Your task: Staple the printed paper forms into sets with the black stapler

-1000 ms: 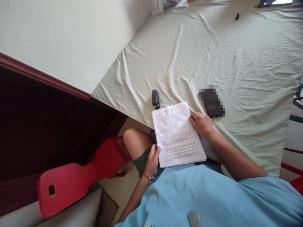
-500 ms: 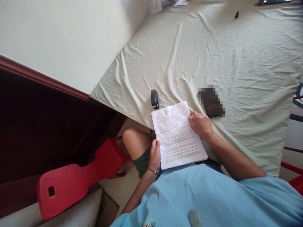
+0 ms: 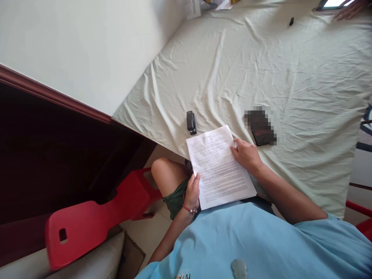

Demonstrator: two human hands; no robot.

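Note:
A stack of printed paper sheets (image 3: 222, 170) lies partly over the near table edge and reaches back toward my blue shirt. My left hand (image 3: 192, 190) grips its left edge, thumb on top and fingers hidden underneath. At the upper right edge, my right hand (image 3: 246, 154) pinches the sheets between thumb and fingers. Just beyond the top left corner of the papers sits a black stapler (image 3: 191, 122), apart from both hands. A dark phone (image 3: 262, 130), partly blurred out, rests on the cloth beyond my right hand.
A wrinkled pale green cloth (image 3: 261, 66) covers the table. At the far right, another person's hand (image 3: 353, 9) is by a lit screen (image 3: 334, 4). A small black object (image 3: 291, 21) lies nearby. To my left stands a red chair (image 3: 78, 232), with a white wall (image 3: 72, 50) beyond.
Another person's hand has come into view at the far right, beside the screen. My hands keep their hold on the papers; the view has shifted very slightly.

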